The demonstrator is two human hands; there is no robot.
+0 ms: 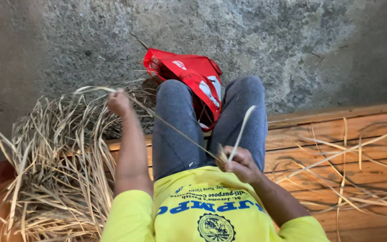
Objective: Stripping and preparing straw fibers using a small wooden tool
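The left hand (118, 102) is raised and closed, pinching one end of a thin dry strip (175, 131) that runs taut across the lap to the right hand (240, 163). That hand is closed too, pinching the strip's other end together with a pale upright blade (242, 130). A heap of dried leaves (54, 166) covers the bench's (319, 134) left end (loose strands lie at its right). A red bag (193, 78) sits between the knees.

package: red bag (189, 71) with white printed patches | shape: soft, crumpled, strap hanging down | place: set on the concrete floor beyond both grips, between the knees, nearer the left hand (118, 102) than the right hand (240, 163) | labels, signs, screens: none seen
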